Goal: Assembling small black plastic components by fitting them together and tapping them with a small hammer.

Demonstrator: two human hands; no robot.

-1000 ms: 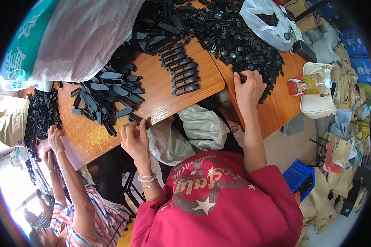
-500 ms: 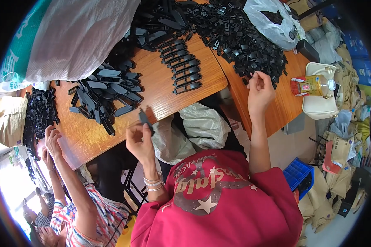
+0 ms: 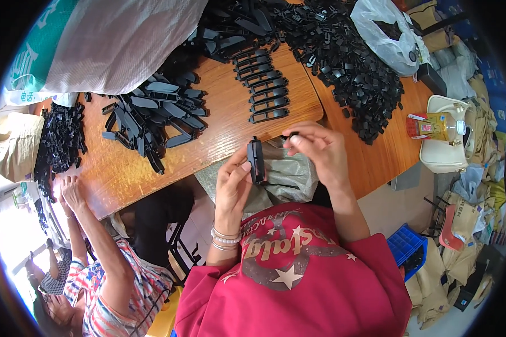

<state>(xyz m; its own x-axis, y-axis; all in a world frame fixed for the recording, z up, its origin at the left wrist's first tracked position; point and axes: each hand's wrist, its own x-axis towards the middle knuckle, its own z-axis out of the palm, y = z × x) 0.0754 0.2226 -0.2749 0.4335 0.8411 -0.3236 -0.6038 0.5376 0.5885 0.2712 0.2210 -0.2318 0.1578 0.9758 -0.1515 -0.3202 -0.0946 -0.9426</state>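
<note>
Both hands now meet above the desk [image 3: 219, 140] edge, left hand [image 3: 233, 182] clamped on the black bar [image 3: 256, 162], right hand [image 3: 317, 149] pinching a small clip [image 3: 293, 136] beside it; a loose pinch may drop that clip into the lap.

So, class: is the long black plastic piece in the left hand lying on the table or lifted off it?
Lifted: the left hand holds the black plastic piece above the lap.

Six black frames [image 3: 262, 84] are laid in a row at twelve o'clock; one black clip [image 3: 256, 161] and one small piece [image 3: 293, 136] are held at centre; two loose black heaps [image 3: 152, 115] [image 3: 343, 50] are seen
</note>
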